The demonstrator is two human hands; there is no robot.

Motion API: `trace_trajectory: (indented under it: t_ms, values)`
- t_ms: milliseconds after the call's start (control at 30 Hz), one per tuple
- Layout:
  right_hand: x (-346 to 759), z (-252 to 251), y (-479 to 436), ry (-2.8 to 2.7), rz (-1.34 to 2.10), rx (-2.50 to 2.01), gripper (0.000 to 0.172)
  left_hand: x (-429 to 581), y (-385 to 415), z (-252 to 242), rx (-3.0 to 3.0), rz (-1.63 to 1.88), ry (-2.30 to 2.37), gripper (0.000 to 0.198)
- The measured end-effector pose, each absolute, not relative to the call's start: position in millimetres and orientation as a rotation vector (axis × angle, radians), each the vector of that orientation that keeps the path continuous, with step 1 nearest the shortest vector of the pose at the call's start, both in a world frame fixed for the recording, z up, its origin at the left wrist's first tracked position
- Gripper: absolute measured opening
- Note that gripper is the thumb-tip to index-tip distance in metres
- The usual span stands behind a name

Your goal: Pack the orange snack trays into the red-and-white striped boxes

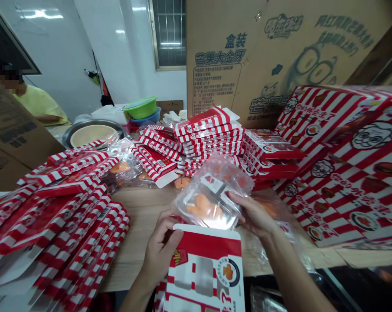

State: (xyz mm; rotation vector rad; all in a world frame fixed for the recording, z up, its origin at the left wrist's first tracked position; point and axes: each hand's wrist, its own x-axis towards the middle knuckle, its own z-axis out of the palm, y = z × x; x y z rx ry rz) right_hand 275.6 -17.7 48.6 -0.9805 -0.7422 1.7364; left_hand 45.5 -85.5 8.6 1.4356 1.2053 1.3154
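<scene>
Striped box (209, 255) stands tilted at the near edge of the wood-grain bench (140, 216). Behind rises a big brown carton (257, 78); next in bulk come a leaning pile of similar boxes (75, 212) on the left and a central stack (212, 136). The left hand (163, 247) has its fingers closed on the box's upper corner; the right hand (253, 212) grips a clear pack (191, 197) just beyond, thumb on top, showing orange pieces (204, 208) inside.

Left hand (162, 245) grips red-white striped carton (205, 268), 6 o'clock; right hand (253, 212) holds clear blister pack (217, 197) (orange pieces (204, 206) inside), carton's 12.
</scene>
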Motion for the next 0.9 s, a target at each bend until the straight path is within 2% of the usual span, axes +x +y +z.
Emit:
trace_trajectory:
  t_ms: [133,233,367,567,633,733,800,900]
  values:
    - [260,36,-18,-0.665,1.777,-0.951,0.03,44,-88,11,1.466,1.332,1.26,0.026]
    - [269,34,-25,-0.81,1.859,-1.007,0.028,40,-91,10,1.455,1.335,1.333,0.025]
    - [294,40,-26,-1.04,1.779,-1.138,0.025,40,-91,6,1.456,1.346,1.294,0.024]
    - [297,50,-17,-1.418,1.669,-1.243,0.044,32,-80,8,1.463,1.201,1.119,0.028]
    - [288,52,-9,-1.47,1.466,-1.202,0.052,30,-75,11,1.453,1.061,1.077,0.029]
    - [277,54,5,-1.299,0.869,-1.149,0.062,34,-70,10,1.372,0.893,1.031,0.027]
    - [275,54,9,-1.252,0.773,-1.139,0.057,38,-70,8,1.335,0.913,1.035,0.025]
    - [276,47,2,-1.486,1.143,-1.13,0.037,41,-71,5,1.408,1.135,1.117,0.023]
